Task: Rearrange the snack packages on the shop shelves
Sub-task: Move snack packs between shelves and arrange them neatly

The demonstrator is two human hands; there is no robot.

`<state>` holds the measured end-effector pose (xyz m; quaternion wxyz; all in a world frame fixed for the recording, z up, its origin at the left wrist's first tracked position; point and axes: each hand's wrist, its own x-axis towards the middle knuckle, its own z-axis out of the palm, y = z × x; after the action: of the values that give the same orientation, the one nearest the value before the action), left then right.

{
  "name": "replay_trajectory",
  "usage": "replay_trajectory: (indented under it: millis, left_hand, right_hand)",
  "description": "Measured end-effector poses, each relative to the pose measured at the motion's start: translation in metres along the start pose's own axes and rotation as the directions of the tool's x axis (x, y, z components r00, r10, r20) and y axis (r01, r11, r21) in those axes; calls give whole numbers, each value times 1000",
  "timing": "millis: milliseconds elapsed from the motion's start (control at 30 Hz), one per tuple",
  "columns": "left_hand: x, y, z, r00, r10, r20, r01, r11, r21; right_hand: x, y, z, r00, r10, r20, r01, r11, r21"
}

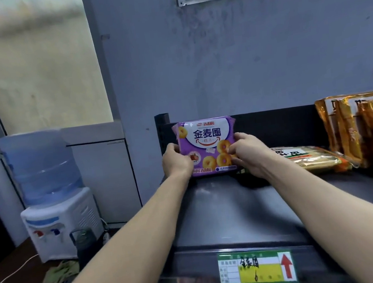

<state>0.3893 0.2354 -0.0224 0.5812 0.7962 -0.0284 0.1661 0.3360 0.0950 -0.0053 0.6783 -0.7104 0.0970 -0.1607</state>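
Note:
A purple snack package [205, 138] with ring biscuits printed on it stands upright at the back left of the dark top shelf [233, 218]. My left hand [175, 163] grips its lower left edge. My right hand [247, 154] pinches its lower right side, fingers curled over the front. Both arms reach forward across the shelf.
A flat yellow-green package [311, 157] lies to the right, and several orange packages [369, 133] stand beyond it. A green and yellow price label [256, 267] is on the shelf's front edge. Left of the shelf stand a water dispenser [53, 199] and a dark bottle [85, 245].

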Motion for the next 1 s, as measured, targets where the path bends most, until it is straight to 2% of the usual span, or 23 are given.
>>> replay_trajectory:
  millis: [133, 267, 567, 767, 1000]
  left_hand:
    - [2, -4, 4, 998, 53, 17, -53, 999, -8]
    - [7, -11, 0, 996, 88, -11, -88, 996, -15]
    - [9, -20, 2, 987, 143, 68, -138, 987, -79]
    - [10, -21, 3, 981, 163, 101, -158, 986, -52]
    - [6, -13, 2, 979, 196, 52, -201, 975, 99]
  right_hand:
    - [3, 5, -3, 997, -48, -61, 37, 986, -165]
    - [2, 6, 2, 992, -102, -73, 81, 964, -254]
    - [-1, 9, 1, 982, -139, -131, 102, 961, -258]
    - [-4, 10, 1, 973, -186, -137, 140, 947, -289]
    - [-14, 5, 3, 894, -406, -191, 293, 851, -436]
